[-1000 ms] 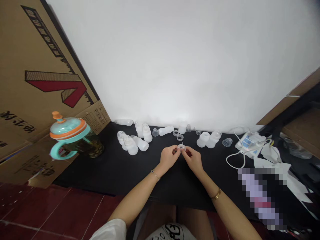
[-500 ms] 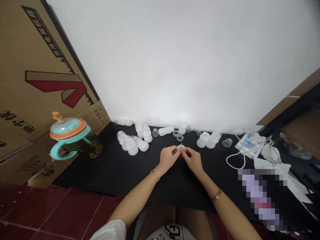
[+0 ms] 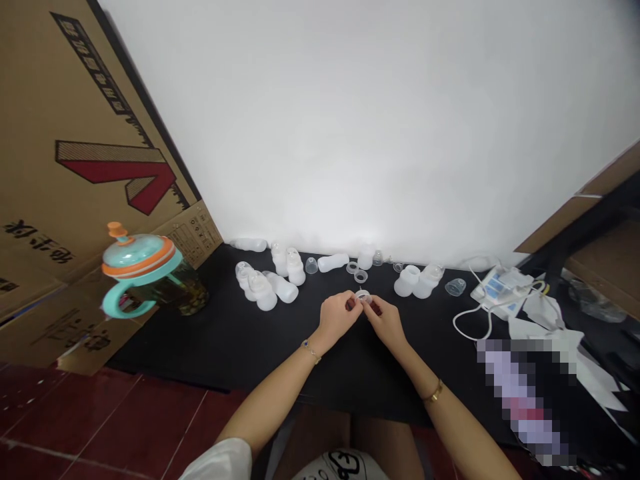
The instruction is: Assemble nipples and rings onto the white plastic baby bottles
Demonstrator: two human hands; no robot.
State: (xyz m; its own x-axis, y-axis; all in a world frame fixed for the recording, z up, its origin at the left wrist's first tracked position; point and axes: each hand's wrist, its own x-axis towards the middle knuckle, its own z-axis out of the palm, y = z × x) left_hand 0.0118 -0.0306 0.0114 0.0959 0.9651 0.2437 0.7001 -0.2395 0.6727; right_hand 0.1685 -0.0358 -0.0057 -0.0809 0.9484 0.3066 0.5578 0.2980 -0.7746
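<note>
Between my fingertips is a whitish bottle collar ring (image 3: 363, 294), with a small clear tip standing up from it. My left hand (image 3: 340, 315) pinches its left side and my right hand (image 3: 385, 320) pinches its right side. Just beyond lie two loose collar rings, the nearer ring (image 3: 361, 276) and the farther ring (image 3: 353, 267). To the right of my hands stand an uncapped baby bottle (image 3: 407, 283) and a capped baby bottle (image 3: 428, 281). Several more white bottles (image 3: 267, 297) are grouped on the left, some upright and some lying down.
A large teal jug (image 3: 165, 280) with an orange-rimmed lid stands at the left by a cardboard box (image 3: 100, 167). Clear domed caps (image 3: 455, 287) lie on the black table (image 3: 225, 353). At right are a white cable (image 3: 473, 335), papers (image 3: 545, 330) and a pixelated area.
Both hands stay nearly in place, still pinching the ring. The whole view has shifted very slightly; the bottles have not moved on the table.
</note>
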